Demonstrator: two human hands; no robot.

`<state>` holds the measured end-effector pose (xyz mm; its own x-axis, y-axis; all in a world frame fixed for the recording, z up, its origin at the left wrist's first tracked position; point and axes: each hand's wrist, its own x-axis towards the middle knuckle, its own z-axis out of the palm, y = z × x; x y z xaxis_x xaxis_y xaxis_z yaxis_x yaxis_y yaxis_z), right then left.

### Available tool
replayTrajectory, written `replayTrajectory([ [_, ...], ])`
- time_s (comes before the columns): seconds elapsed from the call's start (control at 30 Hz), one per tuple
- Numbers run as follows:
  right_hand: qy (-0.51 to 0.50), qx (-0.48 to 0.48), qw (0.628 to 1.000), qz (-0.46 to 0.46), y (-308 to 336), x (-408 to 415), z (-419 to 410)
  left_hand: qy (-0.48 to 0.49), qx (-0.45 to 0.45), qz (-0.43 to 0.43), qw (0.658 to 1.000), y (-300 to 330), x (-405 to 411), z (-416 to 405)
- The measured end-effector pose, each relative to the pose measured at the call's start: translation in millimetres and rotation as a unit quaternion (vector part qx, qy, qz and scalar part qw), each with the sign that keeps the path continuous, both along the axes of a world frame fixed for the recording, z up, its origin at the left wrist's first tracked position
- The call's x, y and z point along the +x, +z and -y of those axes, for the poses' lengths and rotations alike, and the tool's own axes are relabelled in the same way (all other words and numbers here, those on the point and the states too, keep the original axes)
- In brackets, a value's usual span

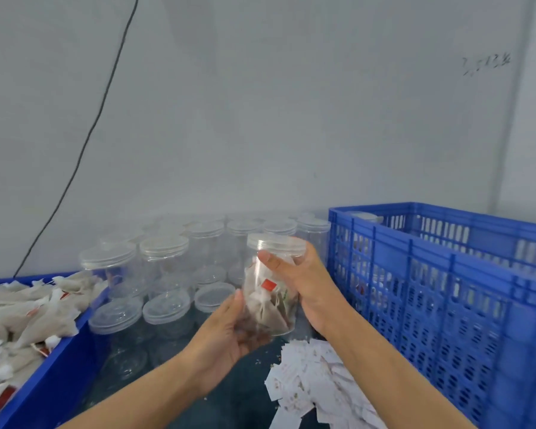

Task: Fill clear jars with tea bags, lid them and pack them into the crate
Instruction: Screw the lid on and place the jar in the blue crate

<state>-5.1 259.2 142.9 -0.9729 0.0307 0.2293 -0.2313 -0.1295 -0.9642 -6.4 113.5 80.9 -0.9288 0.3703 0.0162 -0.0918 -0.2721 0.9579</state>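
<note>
Both hands grasp the upright, lidded clear plastic jar of tea bags (271,292), left hand (229,332) cupping its base, right hand (304,283) gripping near its lid, nearer the perforated blue plastic crate (446,274) at right.

A single wide-angle view looks from head height forward and slightly down, facing a pale wall (260,103) that fills the upper half of the frame. Both forearms reach in from the bottom edge, so the left hand (226,332) and right hand (304,280) sit close, near the centre. A blue crate (446,274) stands at the right edge, a blue tray (59,366) at the lower left. Straight lines bend toward the frame's borders.
</note>
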Motion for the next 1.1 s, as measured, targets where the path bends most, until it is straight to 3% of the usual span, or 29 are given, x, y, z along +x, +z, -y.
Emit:
replayTrajectory([
  [0.27, -0.019, -0.035, 0.999, -0.020, 73, -14, -88, 0.108, -0.075, -0.180, 0.975, 87, -42, -99],
  [0.47, -0.069, -0.034, 0.997, -0.018, 130, -33, -168, 0.069, -0.098, -0.288, 0.950, 149, -79, -180],
  [0.57, -0.126, -0.004, 0.992, -0.019, 148, -44, -207, 0.025, -0.174, -0.378, 0.909, 166, -96, -219],
  [0.7, -0.157, 0.104, 0.982, 0.025, 144, -60, -253, 0.042, -0.366, -0.479, 0.796, 167, -114, -257],
  [0.77, -0.196, 0.162, 0.964, 0.076, 131, -69, -273, 0.027, -0.403, -0.482, 0.777, 162, -122, -270],
  [0.9, -0.219, 0.300, 0.909, 0.189, 98, -86, -303, -0.032, -0.461, -0.432, 0.775, 151, -138, -289],
  [1.1, -0.124, 0.386, 0.863, 0.300, 55, -105, -312, -0.110, -0.589, -0.405, 0.690, 145, -159, -305],
])
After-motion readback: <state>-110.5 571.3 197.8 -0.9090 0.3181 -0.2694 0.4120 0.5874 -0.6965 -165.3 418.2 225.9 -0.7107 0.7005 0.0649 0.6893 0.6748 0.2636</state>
